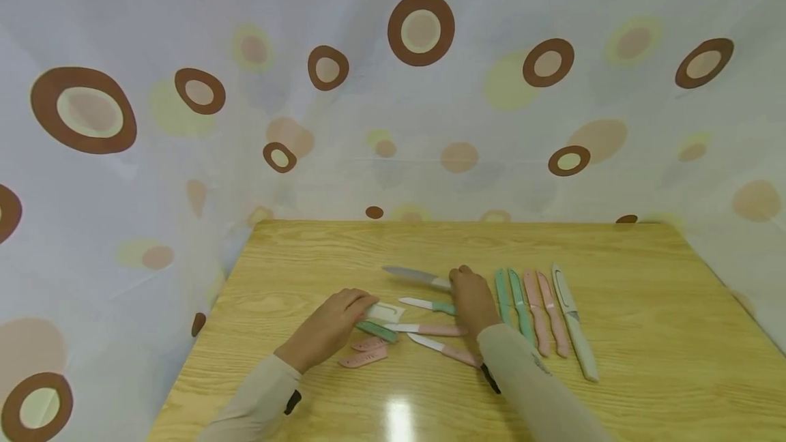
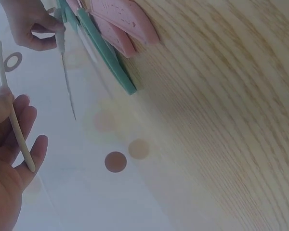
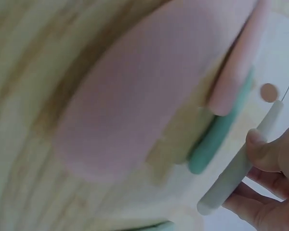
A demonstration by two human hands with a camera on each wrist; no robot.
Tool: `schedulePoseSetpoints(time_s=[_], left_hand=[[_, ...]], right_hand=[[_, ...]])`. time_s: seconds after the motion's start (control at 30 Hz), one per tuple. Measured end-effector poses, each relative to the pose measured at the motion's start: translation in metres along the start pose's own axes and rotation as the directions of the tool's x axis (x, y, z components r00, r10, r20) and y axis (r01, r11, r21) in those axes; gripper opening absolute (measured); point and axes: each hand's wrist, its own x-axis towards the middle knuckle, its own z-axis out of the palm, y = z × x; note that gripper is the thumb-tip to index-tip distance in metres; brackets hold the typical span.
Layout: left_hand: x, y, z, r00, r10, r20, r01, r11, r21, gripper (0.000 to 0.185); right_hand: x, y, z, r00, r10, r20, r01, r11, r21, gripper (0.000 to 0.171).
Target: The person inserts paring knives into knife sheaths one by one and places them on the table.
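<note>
Pink knife handle (image 3: 149, 91), blurred, close-up.

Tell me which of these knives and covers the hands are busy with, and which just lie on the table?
In hand:
- right hand grips the grey-handled knife
- left hand holds the white sheath

Lying about:
- row of sheathed knives
- three bare knives
- green sheath
- two pink sheaths

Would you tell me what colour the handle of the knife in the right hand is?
Pale grey handle, clearest in the right wrist view.
</note>
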Motion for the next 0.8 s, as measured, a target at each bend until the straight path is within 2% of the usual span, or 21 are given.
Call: schedulePoseSetpoints(time_s=[0.1, 0.2, 0.47, 0.6, 0.8], left_hand=[[-0.001, 0.000, -0.001, 1.000, -0.009, 0.005, 0.009, 1.000, 0.004, 0.037], [-0.001, 0.000, -0.002, 1.000, -0.015, 0.009, 0.015, 1.000, -0.005, 0.034], [-0.001, -0.001, -0.002, 1.000, -0.031, 0.004, 0.031, 0.999, 0.022, 0.031], [0.000, -0.002, 0.000, 1.000, -0.018, -0.025, 0.019, 0.999, 0.026, 0.036], [0.003, 0.000, 0.000, 0.999, -0.002, -0.053, 0.003, 1.000, 0.024, 0.042]], right_hand=[[-0.008, -0.004, -0.009, 0.999, -0.011, -0.032, 0.012, 0.999, 0.041, 0.023], [-0.020, -0.006, -0.021, 0.994, -0.043, -0.097, 0.050, 0.996, 0.074, 0.025], [-0.068, -0.005, -0.045, 0.940, -0.161, -0.302, 0.187, 0.981, 0.057, 0.026], [-0.090, -0.004, -0.048, 0.916, -0.181, -0.357, 0.208, 0.977, 0.038, 0.030], [-0.111, -0.004, -0.049, 0.901, -0.196, -0.388, 0.220, 0.975, 0.016, 0.031]])
